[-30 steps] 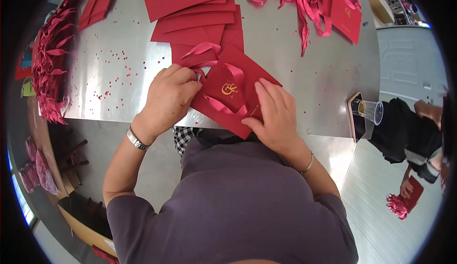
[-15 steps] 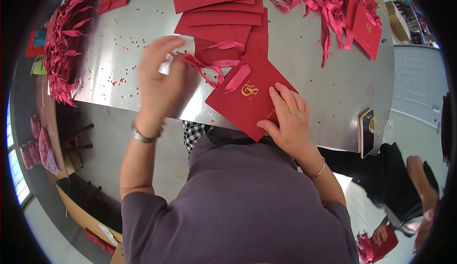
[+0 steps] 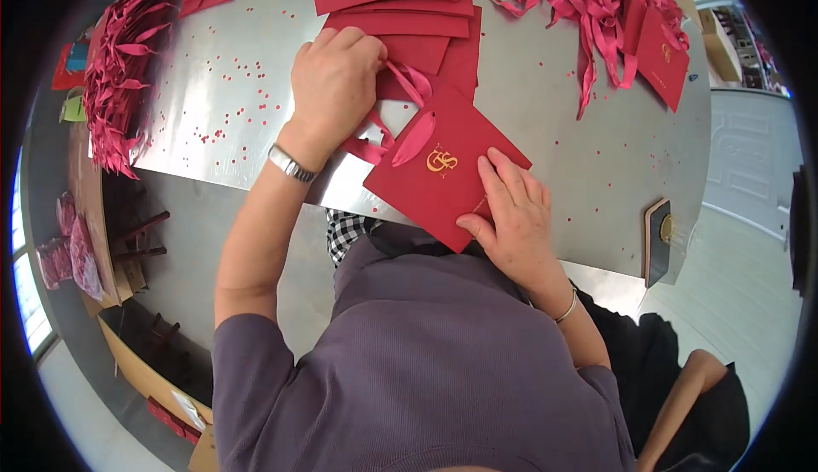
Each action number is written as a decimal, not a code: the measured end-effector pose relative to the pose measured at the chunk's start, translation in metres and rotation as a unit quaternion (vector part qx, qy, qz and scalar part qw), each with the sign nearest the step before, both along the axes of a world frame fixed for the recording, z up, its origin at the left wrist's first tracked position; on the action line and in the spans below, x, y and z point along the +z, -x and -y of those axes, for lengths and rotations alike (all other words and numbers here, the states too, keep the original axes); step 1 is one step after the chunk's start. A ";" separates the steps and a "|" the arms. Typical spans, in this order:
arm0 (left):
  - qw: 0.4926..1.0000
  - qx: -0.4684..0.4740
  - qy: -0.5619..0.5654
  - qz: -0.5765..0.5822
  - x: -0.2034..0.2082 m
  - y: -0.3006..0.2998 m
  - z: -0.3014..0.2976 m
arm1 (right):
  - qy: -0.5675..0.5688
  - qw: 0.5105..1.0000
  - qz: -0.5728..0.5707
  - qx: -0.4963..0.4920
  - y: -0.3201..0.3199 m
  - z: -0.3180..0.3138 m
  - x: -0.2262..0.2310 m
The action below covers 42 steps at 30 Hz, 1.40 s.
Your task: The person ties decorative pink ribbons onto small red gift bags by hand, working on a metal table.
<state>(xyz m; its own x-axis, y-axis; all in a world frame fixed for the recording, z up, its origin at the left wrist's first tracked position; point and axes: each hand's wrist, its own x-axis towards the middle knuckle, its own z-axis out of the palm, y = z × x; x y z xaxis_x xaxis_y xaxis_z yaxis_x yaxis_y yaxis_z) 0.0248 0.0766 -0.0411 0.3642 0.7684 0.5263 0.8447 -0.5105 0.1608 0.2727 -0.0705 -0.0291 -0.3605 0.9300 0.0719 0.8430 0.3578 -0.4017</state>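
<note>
A small red gift bag (image 3: 430,178) with a gold emblem lies flat and turned cornerwise near the table's front edge. Pink ribbon (image 3: 413,140) runs from its upper left side. My left hand (image 3: 339,80) is closed, its fingertips pinching the ribbon just left of and above the bag; the far side of that pinch is hidden. On the bag's right side rests my right hand (image 3: 515,208), fingers laid flat and thumb spread across the front. Directly behind the bag, a fanned stack of red bags (image 3: 396,25) overlaps up the table.
Red bags with ribbons (image 3: 660,59) are heaped at the far right; a dense ribbon pile (image 3: 119,71) hangs over the left edge. A phone-like dark object (image 3: 657,242) stands at the right edge. Red dots (image 3: 230,93) litter the metal table (image 3: 571,165). Another person's arm (image 3: 682,404) shows lower right.
My left hand has moved right and closed on the ribbon, drawing it toward the stack. The right hand stays on the bag. At lower right, the other person has shifted.
</note>
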 end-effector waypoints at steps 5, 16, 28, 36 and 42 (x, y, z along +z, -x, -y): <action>0.997 0.021 0.022 0.073 0.007 0.012 0.013 | -0.005 1.000 -0.005 0.001 0.002 0.001 -0.001; 0.921 0.123 0.285 0.235 0.014 -0.015 0.129 | -0.015 0.999 -0.029 -0.009 -0.004 0.002 -0.006; 0.740 -0.060 0.323 0.587 0.034 -0.030 0.130 | 0.159 0.862 -0.447 -0.180 -0.043 0.008 0.017; 0.741 -0.122 0.359 0.555 0.043 -0.068 0.114 | -0.013 0.728 -0.606 -0.320 -0.107 -0.020 0.032; 0.768 0.004 0.354 0.534 0.023 -0.042 0.112 | -0.266 0.694 -0.491 -0.454 -0.236 -0.115 -0.008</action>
<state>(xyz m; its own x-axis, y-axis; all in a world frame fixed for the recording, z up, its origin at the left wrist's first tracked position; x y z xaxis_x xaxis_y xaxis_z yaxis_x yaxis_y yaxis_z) 0.0672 -0.0357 -0.0185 0.0103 0.9995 -0.0297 0.0415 0.0292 0.9987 0.5087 0.0447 -0.0371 0.8231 0.4892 0.2885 0.2310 0.1758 -0.9569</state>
